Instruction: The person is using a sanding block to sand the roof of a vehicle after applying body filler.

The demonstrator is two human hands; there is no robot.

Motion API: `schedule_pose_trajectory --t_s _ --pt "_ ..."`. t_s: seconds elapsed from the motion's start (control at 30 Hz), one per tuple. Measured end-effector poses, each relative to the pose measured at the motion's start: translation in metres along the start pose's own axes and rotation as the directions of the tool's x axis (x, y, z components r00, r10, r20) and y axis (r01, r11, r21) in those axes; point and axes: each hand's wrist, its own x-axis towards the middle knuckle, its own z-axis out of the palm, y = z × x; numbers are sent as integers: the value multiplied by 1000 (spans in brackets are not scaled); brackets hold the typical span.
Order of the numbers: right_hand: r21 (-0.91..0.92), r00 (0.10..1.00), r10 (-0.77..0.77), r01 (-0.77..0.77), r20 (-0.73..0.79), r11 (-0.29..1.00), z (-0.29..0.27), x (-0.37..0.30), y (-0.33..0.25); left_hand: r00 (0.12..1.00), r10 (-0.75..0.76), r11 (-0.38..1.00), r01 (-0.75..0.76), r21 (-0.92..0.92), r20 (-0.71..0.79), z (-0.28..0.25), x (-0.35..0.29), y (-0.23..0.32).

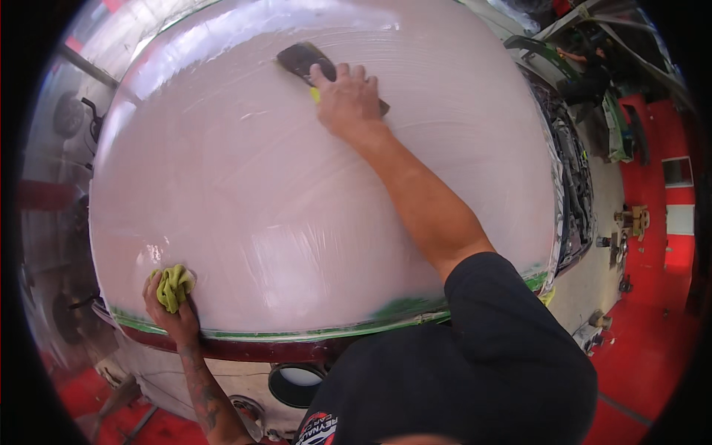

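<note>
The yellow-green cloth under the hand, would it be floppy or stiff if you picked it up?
Probably floppy: the yellow-green cloth is scrunched into soft folds under the left hand. It likely weighs little, being small and thin. It might slide easily on the glossy white hood.

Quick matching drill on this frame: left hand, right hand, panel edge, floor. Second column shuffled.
1. left hand
2. right hand
3. car panel near edge
4. floor

a. red
b. pressing a dark squeegee at the far side
c. green tape strip
d. holding a yellow-green cloth at the near-left rim

Pairs: 1-d, 2-b, 3-c, 4-a
</note>
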Motion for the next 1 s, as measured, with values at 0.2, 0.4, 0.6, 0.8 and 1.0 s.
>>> schedule_pose_trajectory --t_s 0.2,0.4,0.6,0.8,1.0 --pt "58 961 -276 274 31 960 21 -6 -66 1000 5 1000 -5 3 11 3 -6 -13" --pt "-166 993 69 -85 -100 982 -21 -53 170 998 26 1000 -25 -14 56 -3 -8 -27" --pt "-325 630 777 -738 -16 592 -52 -125 383 999 -42 999 42 4 26 2 2 -6" --pt "-226 856 512 -513 -69 828 -15 -15 216 1000 -8 999 8 42 -2 -1 -2 -3" --pt "177 951 -305 293 47 940 30 34 -108 999 35 999 -35 4 5 1 1 -3"
